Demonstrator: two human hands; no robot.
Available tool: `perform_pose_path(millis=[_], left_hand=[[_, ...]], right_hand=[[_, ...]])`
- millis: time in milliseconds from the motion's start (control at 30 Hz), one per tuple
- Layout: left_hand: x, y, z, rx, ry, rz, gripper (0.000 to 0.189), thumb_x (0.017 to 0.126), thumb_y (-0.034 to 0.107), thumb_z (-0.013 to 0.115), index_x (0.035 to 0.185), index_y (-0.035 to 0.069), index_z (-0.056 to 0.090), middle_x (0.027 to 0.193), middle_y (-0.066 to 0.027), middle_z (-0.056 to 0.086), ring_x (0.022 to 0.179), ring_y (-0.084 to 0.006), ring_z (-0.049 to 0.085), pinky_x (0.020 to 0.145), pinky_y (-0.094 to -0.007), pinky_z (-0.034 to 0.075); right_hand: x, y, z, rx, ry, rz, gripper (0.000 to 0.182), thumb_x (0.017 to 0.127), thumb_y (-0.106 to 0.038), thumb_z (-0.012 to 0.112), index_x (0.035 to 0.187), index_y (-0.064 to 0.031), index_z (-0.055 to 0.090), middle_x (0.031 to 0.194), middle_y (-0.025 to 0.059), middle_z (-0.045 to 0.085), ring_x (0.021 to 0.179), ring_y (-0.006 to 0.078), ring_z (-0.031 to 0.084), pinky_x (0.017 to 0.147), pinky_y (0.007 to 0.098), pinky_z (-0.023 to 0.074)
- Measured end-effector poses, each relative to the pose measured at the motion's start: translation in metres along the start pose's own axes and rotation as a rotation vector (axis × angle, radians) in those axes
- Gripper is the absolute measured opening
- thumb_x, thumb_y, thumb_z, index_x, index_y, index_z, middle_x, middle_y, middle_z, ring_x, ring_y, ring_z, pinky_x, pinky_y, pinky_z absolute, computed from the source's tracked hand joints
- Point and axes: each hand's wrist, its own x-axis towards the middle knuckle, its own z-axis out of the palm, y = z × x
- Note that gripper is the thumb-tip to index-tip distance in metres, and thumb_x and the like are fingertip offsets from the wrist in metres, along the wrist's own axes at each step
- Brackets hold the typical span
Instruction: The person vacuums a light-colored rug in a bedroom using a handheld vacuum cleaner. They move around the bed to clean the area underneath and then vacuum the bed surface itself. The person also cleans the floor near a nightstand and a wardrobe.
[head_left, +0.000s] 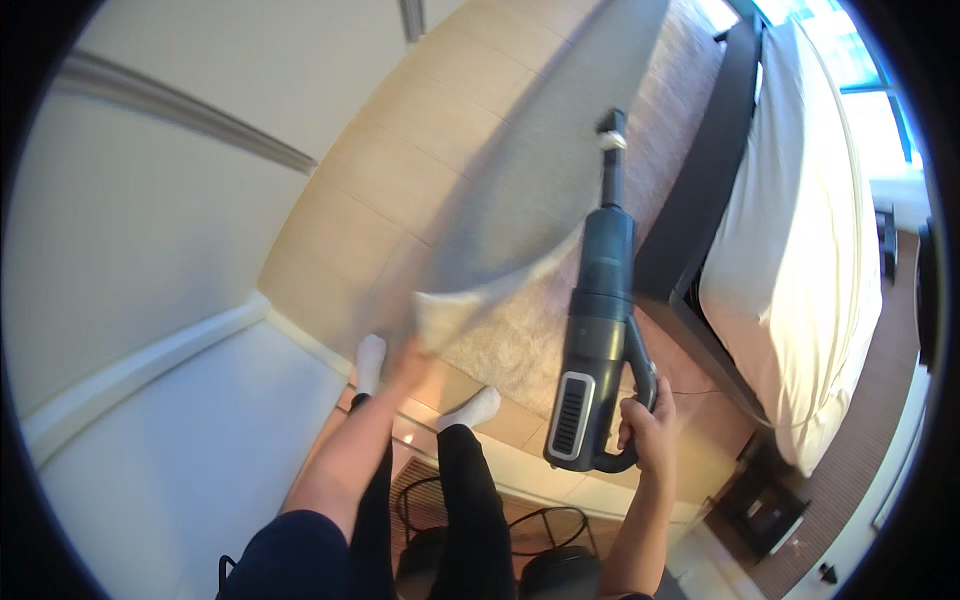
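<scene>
My right hand (651, 424) is wrapped around the loop handle of a dark handheld vacuum cleaner (600, 300). The vacuum points away from me, and its narrow nozzle (613, 161) ends in a small head over the rug. With my left hand (414, 364), which is blurred, I grip the near corner of a pale pile rug (517, 349). That edge is lifted and folded back, so the grey underside (559, 157) shows. Whether the nozzle touches the rug cannot be told.
A bed with a dark frame (697, 180) and white bedding (795, 247) stands on the right. Pale sliding panels (180, 195) line the left side above floor tiles (390, 165). A small dark table (761, 506) is at lower right. My socked feet (472, 409) are beside the rug.
</scene>
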Motion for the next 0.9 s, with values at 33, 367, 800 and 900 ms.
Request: perform_pose_path(millis=[33, 367, 800, 900], left_hand=[[0.016, -0.001, -0.028, 0.11, 0.179, 0.006, 0.054, 0.076, 0.017, 0.072, 0.125, 0.003, 0.05, 0.114, -0.019, 0.059, 0.105, -0.0351, 0.055, 0.092, -0.0414, 0.043], [0.111, 0.016, -0.171, -0.409, 0.511, -0.366, 0.064, 0.086, 0.001, 0.055, 0.14, 0.016, 0.025, 0.131, -0.0117, 0.046, 0.104, -0.0272, 0.056, 0.073, -0.04, 0.05], [-0.085, -0.072, -0.194, 0.362, 0.169, -0.382, 0.08, 0.088, 0.017, 0.056, 0.146, 0.026, 0.001, 0.129, -0.0213, 0.042, 0.088, -0.0266, 0.054, 0.07, -0.0392, 0.048], [-0.093, -0.069, -0.212, 0.73, 0.053, -0.018, 0.079, 0.087, 0.012, 0.058, 0.147, 0.019, 0.007, 0.127, -0.0208, 0.044, 0.086, -0.0256, 0.055, 0.075, -0.0391, 0.048]], right_hand=[[-0.002, 0.012, -0.013, 0.048, 0.074, 0.017, 0.044, 0.075, -0.003, 0.055, 0.117, 0.001, 0.044, 0.063, 0.0038, 0.049, 0.039, 0.0112, 0.047, 0.032, 0.025, 0.0378], [0.127, 0.12, 0.095, -0.677, 0.019, 0.071, 0.043, 0.077, -0.01, 0.06, 0.115, 0.0018, 0.044, 0.096, 0.029, 0.064, 0.088, 0.0422, 0.064, 0.079, 0.0488, 0.0505], [-0.01, 0.305, -0.094, -0.549, 0.281, 0.513, 0.051, 0.075, -0.016, 0.063, 0.121, -0.0021, 0.046, 0.099, 0.0269, 0.064, 0.095, 0.0404, 0.063, 0.083, 0.0469, 0.0499], [-0.028, 0.322, -0.131, -0.543, 0.331, 0.607, 0.048, 0.076, -0.013, 0.061, 0.119, 0.0014, 0.045, 0.099, 0.0279, 0.064, 0.094, 0.0409, 0.063, 0.082, 0.0464, 0.0504]])
